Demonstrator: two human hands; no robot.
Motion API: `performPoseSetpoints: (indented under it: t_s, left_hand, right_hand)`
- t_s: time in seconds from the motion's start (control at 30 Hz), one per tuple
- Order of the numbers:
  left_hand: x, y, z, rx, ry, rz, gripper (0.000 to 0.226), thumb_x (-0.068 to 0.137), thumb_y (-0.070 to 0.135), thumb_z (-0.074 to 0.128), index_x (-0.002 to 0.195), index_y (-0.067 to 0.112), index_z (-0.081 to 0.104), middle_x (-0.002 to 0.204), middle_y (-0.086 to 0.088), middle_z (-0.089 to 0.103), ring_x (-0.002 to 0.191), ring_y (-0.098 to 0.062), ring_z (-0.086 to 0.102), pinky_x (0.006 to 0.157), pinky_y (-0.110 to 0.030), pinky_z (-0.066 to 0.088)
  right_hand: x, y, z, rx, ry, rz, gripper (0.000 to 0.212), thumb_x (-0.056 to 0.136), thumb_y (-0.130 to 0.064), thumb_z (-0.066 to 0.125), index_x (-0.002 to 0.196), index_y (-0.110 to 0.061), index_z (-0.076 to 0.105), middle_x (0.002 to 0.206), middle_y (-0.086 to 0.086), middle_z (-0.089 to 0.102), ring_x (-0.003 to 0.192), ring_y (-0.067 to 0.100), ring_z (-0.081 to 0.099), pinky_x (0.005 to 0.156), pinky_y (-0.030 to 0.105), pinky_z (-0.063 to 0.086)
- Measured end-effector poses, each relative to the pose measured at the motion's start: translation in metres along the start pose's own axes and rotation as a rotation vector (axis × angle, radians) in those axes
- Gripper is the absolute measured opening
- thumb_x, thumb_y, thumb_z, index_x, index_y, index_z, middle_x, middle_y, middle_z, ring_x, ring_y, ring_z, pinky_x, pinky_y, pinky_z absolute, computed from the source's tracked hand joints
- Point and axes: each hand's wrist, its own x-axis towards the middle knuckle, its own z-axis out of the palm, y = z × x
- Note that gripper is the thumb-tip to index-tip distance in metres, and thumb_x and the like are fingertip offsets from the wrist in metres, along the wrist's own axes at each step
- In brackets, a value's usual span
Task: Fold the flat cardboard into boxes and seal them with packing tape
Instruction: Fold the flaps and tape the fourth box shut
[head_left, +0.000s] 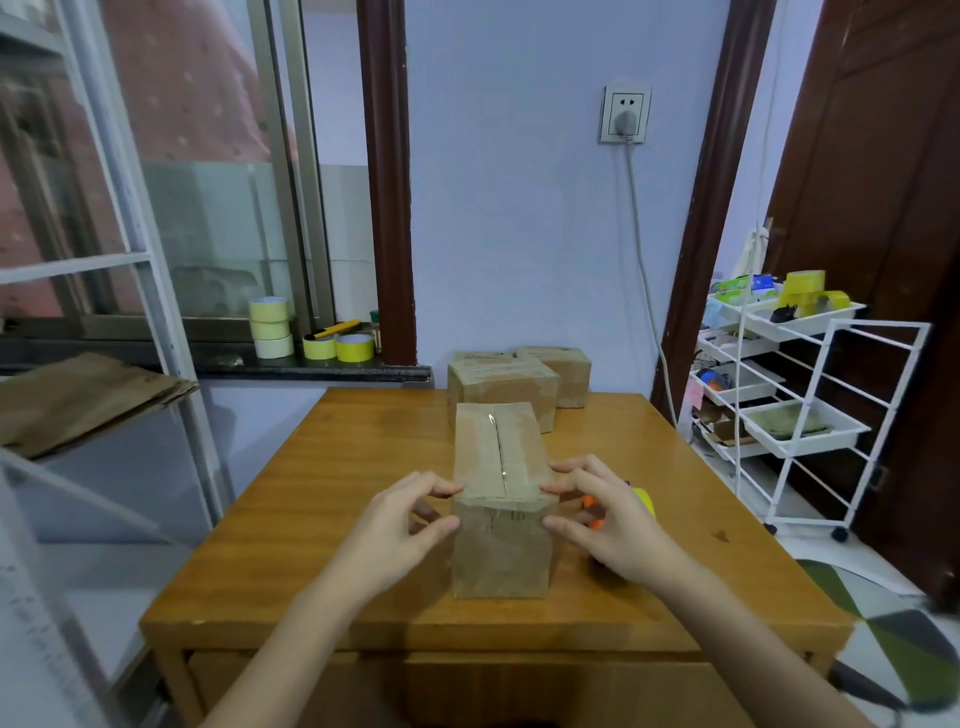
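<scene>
a closed cardboard box (501, 499) stood near the front middle of the wooden desk (332, 483), its top flaps meeting in a seam that ran away from the person, with clear tape over it. the left hand (402, 525) held the box's near left top corner, fingertips on the top edge and thumb against the left side. the right hand (605, 522) gripped the near right top corner the same way, fingers curled onto the top edge and thumb on the side wall. behind the right hand, something orange and yellow (641, 501) lay on the desk, mostly hidden, so what it was could not be told. two more sealed boxes sat toward the desk's far edge: one (501, 384) just behind the held box, the other (566, 374) beside it to the right. flat cardboard sheets (78, 400) lay on a shelf at the left. rolls of tape (270, 332) were stacked on the window sill, with two yellow rolls (337, 347) beside them. a white wire cart (795, 395) stood at the right, with yellow tape rolls (808, 293) on its top tray.
</scene>
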Motion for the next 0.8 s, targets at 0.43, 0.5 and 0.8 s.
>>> performPoseSetpoints:
  t_s: [0.43,0.5,0.8]
  left_hand:
    - [0.000,0.015,0.013,0.424,0.062,0.063,0.021,0.093,0.046,0.047,0.099,0.026,0.045,0.116,0.013,0.053,0.086,-0.002,0.055,0.073,-0.015,0.045]
    - [-0.005,0.011,0.019,0.374,0.105,0.057,0.027,0.093,0.043,0.044,0.108,0.022,0.050,0.117,0.011,0.053,0.084,-0.001,0.055,0.070,-0.012,0.043]
    - [0.003,0.035,0.026,0.607,0.151,-0.055,0.038,0.087,0.065,0.041,0.096,0.029,0.030,0.110,0.018,0.047,0.077,-0.001,0.050,0.051,-0.012,0.025]
  right_hand:
    - [-0.001,-0.001,0.012,-0.399,0.078,-0.061,0.034,0.091,-0.051,0.049,0.102,-0.020,0.058,0.117,-0.008,0.051,0.076,0.000,0.057,0.064,0.026,0.052]
    - [-0.009,0.003,0.020,-0.356,0.125,-0.061,0.040,0.091,-0.052,0.041,0.109,-0.021,0.058,0.127,-0.007,0.049,0.077,-0.007,0.054,0.063,0.024,0.051]
    - [0.002,-0.013,0.034,-0.534,0.187,0.071,0.047,0.083,-0.062,0.055,0.102,-0.019,0.052,0.106,-0.012,0.044,0.068,0.007,0.053,0.046,0.012,0.029]
